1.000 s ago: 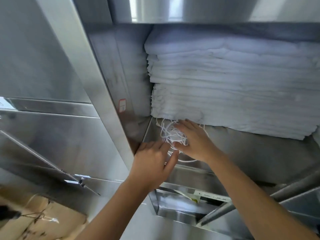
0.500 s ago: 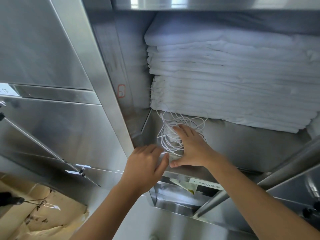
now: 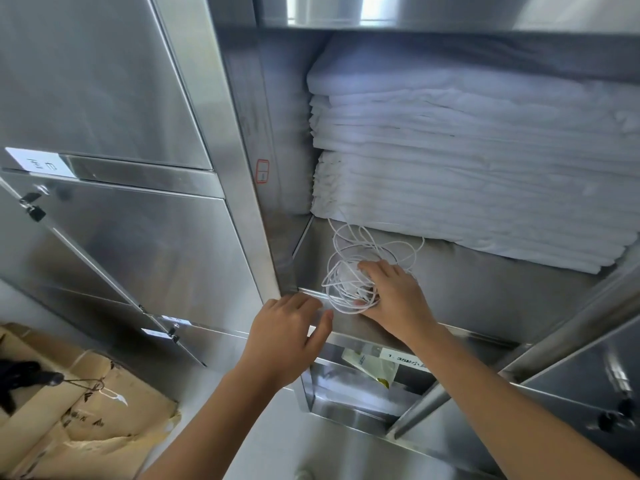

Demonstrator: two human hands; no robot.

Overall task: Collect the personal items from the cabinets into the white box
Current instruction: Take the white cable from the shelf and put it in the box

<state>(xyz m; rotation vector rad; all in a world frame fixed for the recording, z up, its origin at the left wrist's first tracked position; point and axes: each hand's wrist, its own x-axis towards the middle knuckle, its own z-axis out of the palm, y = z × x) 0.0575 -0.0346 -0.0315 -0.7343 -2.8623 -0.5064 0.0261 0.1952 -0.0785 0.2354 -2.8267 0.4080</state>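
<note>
Left hand (image 3: pixel 291 337) rests, fingers relaxed, on the shelf (image 3: pixel 502 292) lip. Right hand (image 3: pixel 394 299) fingers curl round the tangled white cable (image 3: pixel 341 275) at the shelf's front-left corner. Gather all loose loops before lifting, or one may snag under the folded linens (image 3: pixel 467 168) behind.

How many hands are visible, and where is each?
2. The right hand holds the white cable inside the cabinet; the left hand rests at the shelf edge beside it.
</note>
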